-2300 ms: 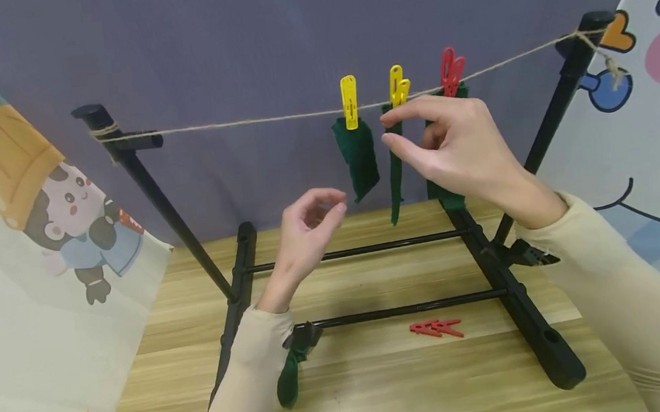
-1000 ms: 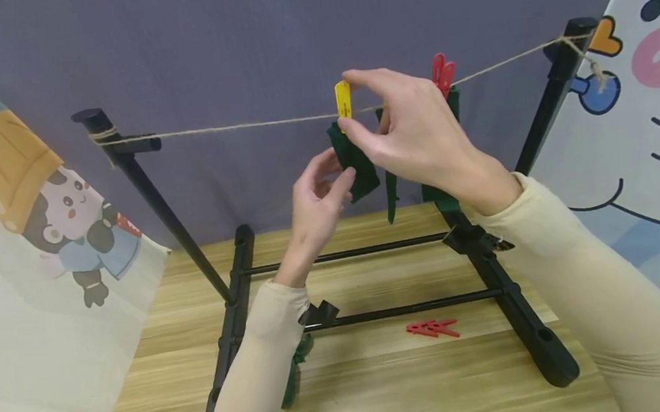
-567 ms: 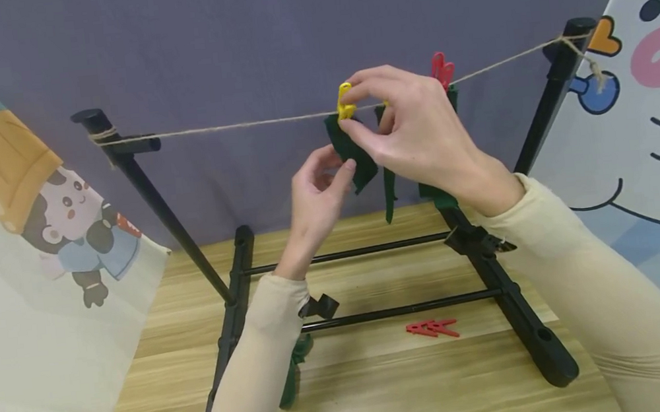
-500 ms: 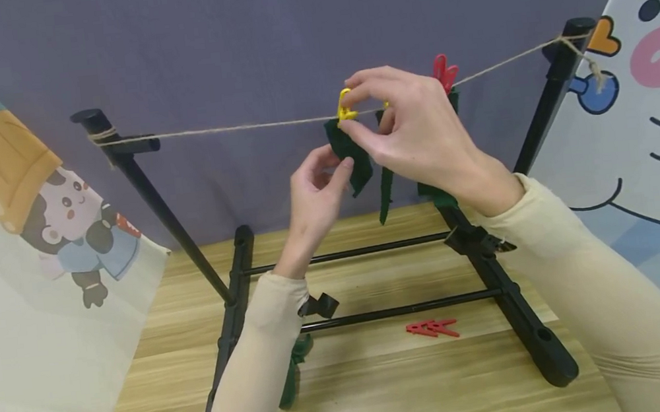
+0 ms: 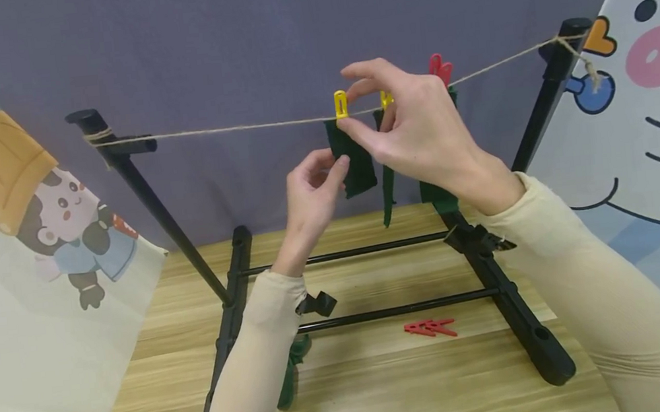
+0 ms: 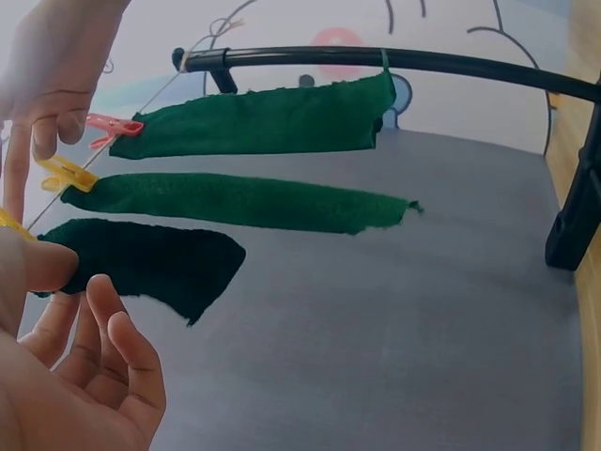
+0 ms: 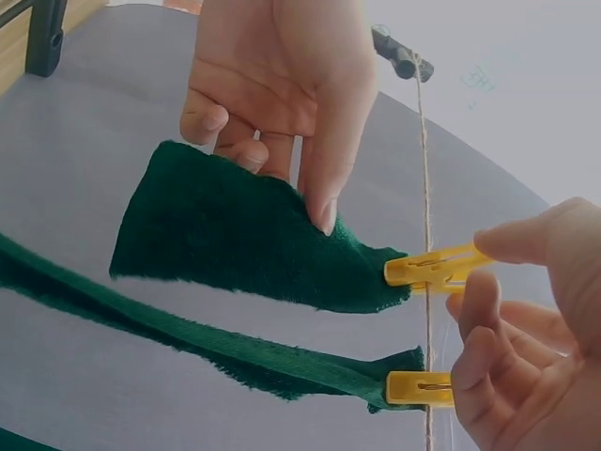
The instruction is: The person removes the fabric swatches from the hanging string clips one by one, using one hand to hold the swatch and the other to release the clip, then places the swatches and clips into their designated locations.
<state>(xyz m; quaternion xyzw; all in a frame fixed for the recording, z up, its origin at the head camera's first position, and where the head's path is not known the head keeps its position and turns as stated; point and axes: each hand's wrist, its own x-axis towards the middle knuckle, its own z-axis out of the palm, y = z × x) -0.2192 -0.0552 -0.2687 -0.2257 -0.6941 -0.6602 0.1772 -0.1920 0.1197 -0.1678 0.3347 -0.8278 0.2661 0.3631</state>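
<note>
My left hand [image 5: 314,197] pinches a dark green cloth piece [image 5: 354,164] below the line. In the right wrist view its thumb lies on the front of this cloth [image 7: 216,235], with the other fingers behind. A yellow clothespin [image 5: 341,104] sits on the string at the cloth's top edge. My right hand [image 5: 420,124] has its thumb and a finger at this clothespin [image 7: 432,271], while the index finger is raised above it. Close by, another yellow clothespin [image 7: 418,388] holds a narrow green strip [image 6: 235,200]. Farther right a red clothespin [image 5: 439,69] holds a wider green piece [image 6: 254,122].
The string [image 5: 239,128] runs between two black posts, left [image 5: 157,209] and right [image 5: 552,98], on a black frame. Red clothespins [image 5: 430,328] lie on the wooden table [image 5: 413,384]. A green cloth bundle [image 5: 289,379] lies by my left sleeve.
My right hand moved left from the second clothespin to the first and took hold of it. My left hand rose to the cloth and pinched it. The clothespin turned and the cloth straightened.
</note>
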